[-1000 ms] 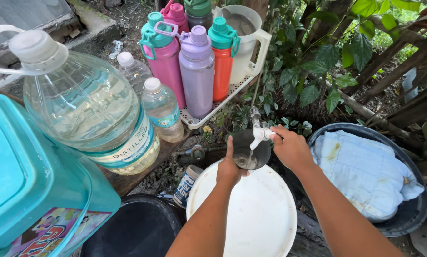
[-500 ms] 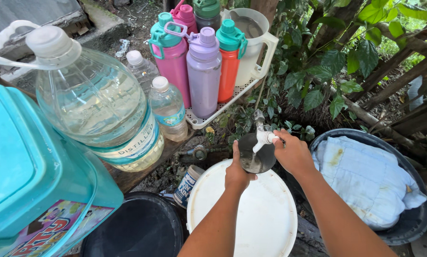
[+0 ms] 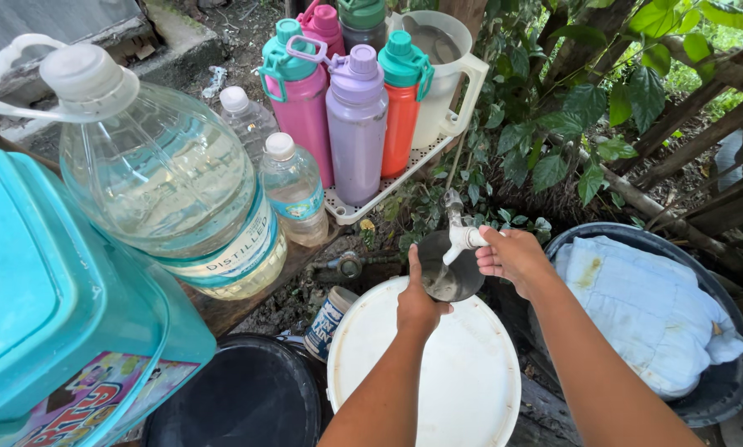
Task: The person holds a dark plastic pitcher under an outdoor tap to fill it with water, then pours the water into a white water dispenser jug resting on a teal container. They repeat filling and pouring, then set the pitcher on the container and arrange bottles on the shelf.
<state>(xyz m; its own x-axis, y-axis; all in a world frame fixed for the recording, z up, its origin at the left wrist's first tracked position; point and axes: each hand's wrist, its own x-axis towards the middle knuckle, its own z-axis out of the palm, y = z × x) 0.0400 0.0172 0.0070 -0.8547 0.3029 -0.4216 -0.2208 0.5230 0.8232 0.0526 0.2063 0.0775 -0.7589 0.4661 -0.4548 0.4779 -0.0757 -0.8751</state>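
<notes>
Outdoors on bare dirt, a teal bin (image 3: 48, 331) and a big clear water jug (image 3: 168, 178) stood at the left, with coloured bottles (image 3: 357, 124) in a white tray (image 3: 363, 207) behind them. At centre, the left hand (image 3: 421, 302) was clamped on the rim of a small metal bowl (image 3: 450, 269) held over a white lid (image 3: 438, 372), under a white tap (image 3: 463, 240). The right hand (image 3: 516, 258) had its fingers closed on the tap, with a dark basin (image 3: 719, 389) of pale cloth and leafy branches to the right.

The blue box (image 3: 57, 331) is cut off at the left and bottom edges. The left hand (image 3: 419, 302) hides part of the metal cup (image 3: 450, 269). The white lid (image 3: 438, 372) runs off the bottom edge.
</notes>
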